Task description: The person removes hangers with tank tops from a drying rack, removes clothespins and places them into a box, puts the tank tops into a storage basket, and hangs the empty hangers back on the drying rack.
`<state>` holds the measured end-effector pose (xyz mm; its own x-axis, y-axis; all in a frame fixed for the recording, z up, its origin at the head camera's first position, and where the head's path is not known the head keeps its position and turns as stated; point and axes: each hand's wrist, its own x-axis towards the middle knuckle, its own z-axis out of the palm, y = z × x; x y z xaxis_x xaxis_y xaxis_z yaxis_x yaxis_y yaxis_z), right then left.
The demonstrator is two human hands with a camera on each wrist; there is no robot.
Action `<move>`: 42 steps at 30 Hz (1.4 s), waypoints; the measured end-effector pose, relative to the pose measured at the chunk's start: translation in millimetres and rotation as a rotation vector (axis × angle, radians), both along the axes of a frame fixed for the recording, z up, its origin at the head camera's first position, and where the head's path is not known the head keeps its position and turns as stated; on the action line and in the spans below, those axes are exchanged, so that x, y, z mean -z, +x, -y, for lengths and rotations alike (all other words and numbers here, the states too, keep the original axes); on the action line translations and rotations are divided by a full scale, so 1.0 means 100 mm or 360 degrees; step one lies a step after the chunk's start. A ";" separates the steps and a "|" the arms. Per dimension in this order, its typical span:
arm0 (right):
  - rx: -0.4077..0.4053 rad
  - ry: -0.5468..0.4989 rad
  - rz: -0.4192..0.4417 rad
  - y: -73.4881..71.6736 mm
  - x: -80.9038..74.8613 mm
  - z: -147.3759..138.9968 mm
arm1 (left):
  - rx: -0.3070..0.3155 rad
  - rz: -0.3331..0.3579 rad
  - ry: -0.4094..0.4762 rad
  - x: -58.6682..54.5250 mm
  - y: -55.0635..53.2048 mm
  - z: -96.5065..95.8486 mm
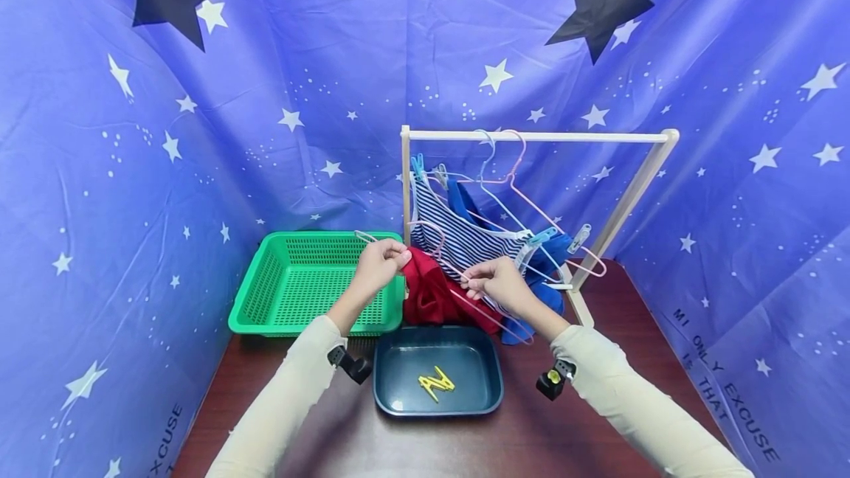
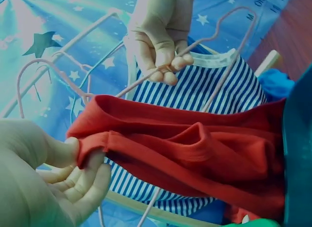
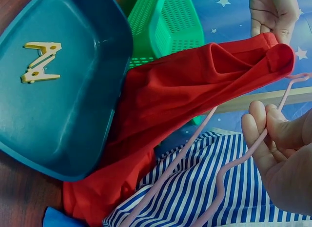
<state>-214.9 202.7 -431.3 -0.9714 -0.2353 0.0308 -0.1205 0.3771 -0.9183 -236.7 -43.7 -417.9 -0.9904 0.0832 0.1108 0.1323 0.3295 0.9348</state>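
My left hand (image 1: 381, 264) pinches the edge of a red garment (image 1: 432, 290) between thumb and fingers; the cloth hangs down behind the dark blue tray (image 1: 398, 371). Thumb and fingertips of my right hand (image 1: 498, 282) grip one arm of a pink clothes hanger (image 3: 222, 188), near its narrow notch. That hanger's hook curves up beside the cloth in the left wrist view. Part of its frame is hidden by the red fabric, and I cannot tell whether it lies inside or behind. Two yellow clothespins (image 3: 41, 63) lie in the tray.
Behind my hands stands a wooden rack (image 1: 551, 137) bearing a striped garment (image 1: 451, 216) and a blue garment (image 1: 551, 264) on hangers with clothespins. A green basket (image 1: 246, 316) sits at left on the brown table (image 1: 319, 441). Starry curtains enclose the back and sides.
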 end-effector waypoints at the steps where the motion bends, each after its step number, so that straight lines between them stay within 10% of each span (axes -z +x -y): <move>1: 0.0001 -0.0002 -0.0001 0.00 0.00 0.00 | 0.0014 0.0082 0.0066 -0.02 -0.01 0.00; 7: -0.0002 -0.0027 0.0004 0.01 -0.01 -0.02 | -0.0026 0.0303 0.0347 -0.10 -0.04 -0.01; 42: 0.0155 -0.0081 -0.0039 0.02 -0.04 -0.30 | 0.0184 0.0162 0.0732 -1.16 0.02 -0.17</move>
<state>-212.7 232.7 -427.4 -0.9885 -0.1371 0.0641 -0.1079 0.3413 -0.9338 -234.6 -26.6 -302.1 -0.9852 0.1584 0.0648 0.0437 -0.1327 0.9902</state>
